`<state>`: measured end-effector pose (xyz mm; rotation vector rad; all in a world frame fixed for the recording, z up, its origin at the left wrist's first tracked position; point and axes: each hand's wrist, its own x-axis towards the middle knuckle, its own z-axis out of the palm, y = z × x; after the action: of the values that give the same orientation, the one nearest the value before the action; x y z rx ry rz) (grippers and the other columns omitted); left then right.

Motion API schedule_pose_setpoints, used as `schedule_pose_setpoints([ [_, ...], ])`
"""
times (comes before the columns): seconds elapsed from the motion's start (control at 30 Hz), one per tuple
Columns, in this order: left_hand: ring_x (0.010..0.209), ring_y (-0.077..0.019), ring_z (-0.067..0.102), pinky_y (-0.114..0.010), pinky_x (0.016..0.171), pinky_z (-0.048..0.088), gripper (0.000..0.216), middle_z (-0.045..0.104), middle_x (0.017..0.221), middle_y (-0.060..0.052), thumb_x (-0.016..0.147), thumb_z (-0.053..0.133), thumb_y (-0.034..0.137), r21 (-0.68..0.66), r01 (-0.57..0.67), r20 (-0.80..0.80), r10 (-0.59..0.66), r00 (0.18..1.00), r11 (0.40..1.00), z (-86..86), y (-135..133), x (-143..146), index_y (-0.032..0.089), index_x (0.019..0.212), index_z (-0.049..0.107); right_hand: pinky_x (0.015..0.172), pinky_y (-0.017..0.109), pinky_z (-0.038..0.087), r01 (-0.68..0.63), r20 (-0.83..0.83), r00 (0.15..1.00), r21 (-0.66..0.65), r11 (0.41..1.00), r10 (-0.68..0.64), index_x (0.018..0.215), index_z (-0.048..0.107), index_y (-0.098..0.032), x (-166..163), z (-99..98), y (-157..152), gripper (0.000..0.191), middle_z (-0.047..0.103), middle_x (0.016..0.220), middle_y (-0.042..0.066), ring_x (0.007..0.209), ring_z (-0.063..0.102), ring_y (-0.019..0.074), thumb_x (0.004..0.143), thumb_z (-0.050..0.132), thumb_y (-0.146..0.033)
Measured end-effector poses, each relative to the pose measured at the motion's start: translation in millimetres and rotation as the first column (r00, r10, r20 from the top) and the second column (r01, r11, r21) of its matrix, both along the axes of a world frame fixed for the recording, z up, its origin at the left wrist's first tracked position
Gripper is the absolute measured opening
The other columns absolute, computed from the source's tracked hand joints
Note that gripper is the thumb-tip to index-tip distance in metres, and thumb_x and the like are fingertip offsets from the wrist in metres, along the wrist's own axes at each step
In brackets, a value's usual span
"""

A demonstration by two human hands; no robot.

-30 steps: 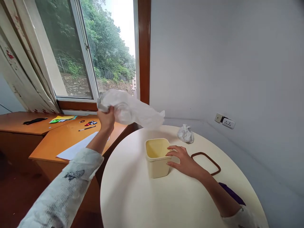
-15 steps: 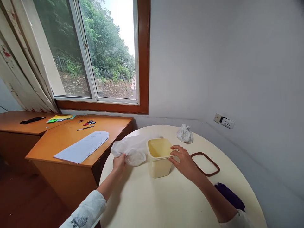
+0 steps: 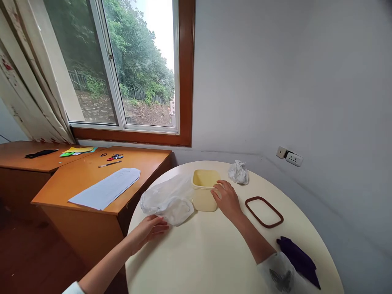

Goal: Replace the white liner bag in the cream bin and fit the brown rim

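A pale yellow square plastic bin [image 3: 204, 199] stands upright on the round table, its open top facing up. My right hand [image 3: 227, 200] grips its right rim, thumb at the front and fingers over the edge. Left of the bin, a translucent white plastic bag [image 3: 174, 200] lies spread and crumpled, touching or just beside the bin's side. My left hand [image 3: 150, 232] is at the bag's near edge with fingers stretched out and slightly apart. Whether its fingertips touch the bag is hard to see.
On the cream round table [image 3: 196, 253] are a crumpled white bag [image 3: 239, 172], a brown rounded-square frame [image 3: 264, 212] and a dark purple cloth-like item [image 3: 297, 258]. A wooden desk [image 3: 82, 179] at the left bears paper sheets [image 3: 105, 188], a pen [image 3: 109, 164] and small items.
The bin has moved back toward the wall with my right hand on its rim. My left hand has let go of the bag and come nearer to me; the bag lies flatter.
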<state>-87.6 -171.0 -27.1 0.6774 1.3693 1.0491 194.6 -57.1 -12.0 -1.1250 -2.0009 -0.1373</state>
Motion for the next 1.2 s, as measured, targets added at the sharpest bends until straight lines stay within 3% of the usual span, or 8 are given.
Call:
schedule_pose_setpoints([
  [0.07, 0.087, -0.0250, 0.066, -0.034, 0.080, 0.052, 0.034, 0.070, 0.089, -0.011, 0.069, 0.069, 0.040, -0.068, 0.192, -0.098, -0.198, 0.975, 0.979, 12.5, -9, 0, 0.015, 0.090, 0.063, 0.087, 0.039, 0.044, -0.014, 0.004, 1.000, -0.010, 1.000, 0.014, 0.098, 0.060, -0.022, -1, -1.2, 4, 0.019, 0.055, 0.111, 0.008, 0.106, 0.050, 0.0213, 0.084, 0.047, -0.025],
  [0.17, 0.082, -0.0244, 0.067, -0.034, 0.079, 0.051, 0.035, 0.071, 0.083, -0.010, 0.068, 0.067, 0.047, -0.130, 0.467, -0.216, -0.485, 0.847, 0.875, 30.3, -17, 6, 0.016, 0.086, 0.067, 0.094, 0.040, 0.041, -0.065, 0.008, 0.998, -0.069, 0.996, 0.065, 0.114, 0.053, -0.023, 1, -0.6, 5, 0.030, 0.048, 0.124, 0.008, 0.116, 0.044, 0.0211, 0.085, 0.045, -0.026],
  [0.3, 0.080, -0.0230, 0.066, -0.033, 0.077, 0.050, 0.034, 0.070, 0.083, -0.009, 0.073, 0.062, 0.047, -0.073, 0.636, -0.299, -0.625, 0.721, 0.768, 44.6, -18, 24, 0.018, 0.089, 0.069, 0.100, 0.040, 0.036, -0.098, -0.029, 0.995, -0.121, 0.988, 0.095, 0.125, 0.043, -0.024, 10, 0.9, 2, 0.039, 0.038, 0.133, 0.008, 0.124, 0.036, 0.0202, 0.087, 0.042, -0.028],
  [0.5, 0.078, -0.0206, 0.063, -0.034, 0.079, 0.048, 0.032, 0.068, 0.081, -0.007, 0.075, 0.059, 0.043, 0.123, 0.596, -0.311, -0.540, 0.782, 0.793, 36.7, -5, 61, 0.018, 0.092, 0.067, 0.099, 0.044, 0.037, -0.062, -0.064, 0.997, -0.147, 0.987, 0.053, 0.120, 0.046, -0.023, 38, -3.4, 2, 0.034, 0.041, 0.130, 0.009, 0.122, 0.037, 0.0215, 0.087, 0.039, -0.028],
  [0.7, 0.068, -0.0163, 0.059, -0.032, 0.073, 0.047, 0.029, 0.064, 0.070, -0.004, 0.075, 0.058, 0.042, 0.283, 0.570, -0.216, -0.528, 0.821, 0.771, 5.4, 25, 107, 0.014, 0.083, 0.063, 0.097, 0.044, 0.037, 0.009, -0.091, 0.996, -0.166, 0.986, -0.025, 0.116, 0.048, -0.021, 70, -9.8, 7, 0.031, 0.042, 0.127, 0.010, 0.120, 0.039, 0.0221, 0.088, 0.038, -0.028],
  [0.9, 0.055, -0.0132, 0.052, -0.030, 0.061, 0.045, 0.034, 0.055, 0.055, 0.000, 0.073, 0.056, 0.047, 0.443, 0.418, -0.224, -0.353, 0.908, 0.793, -26.7, 63, 149, 0.013, 0.078, 0.059, 0.098, 0.044, 0.037, 0.068, -0.113, 0.990, -0.185, 0.980, -0.090, 0.116, 0.048, -0.022, 93, -5.9, 12, 0.031, 0.041, 0.127, 0.010, 0.120, 0.039, 0.0222, 0.087, 0.037, -0.029],
  [1.2, 0.057, -0.0150, 0.048, -0.027, 0.059, 0.038, 0.035, 0.049, 0.055, 0.003, 0.074, 0.050, 0.049, 0.520, 0.260, -0.247, -0.148, 0.958, 0.814, -36.7, 82, 157, 0.016, 0.084, 0.056, 0.097, 0.043, 0.037, 0.147, -0.089, 0.981, -0.220, 0.964, -0.170, 0.115, 0.048, -0.024, 123, -7.8, 38, 0.034, 0.041, 0.126, 0.008, 0.119, 0.040, 0.0215, 0.082, 0.040, -0.025],
])
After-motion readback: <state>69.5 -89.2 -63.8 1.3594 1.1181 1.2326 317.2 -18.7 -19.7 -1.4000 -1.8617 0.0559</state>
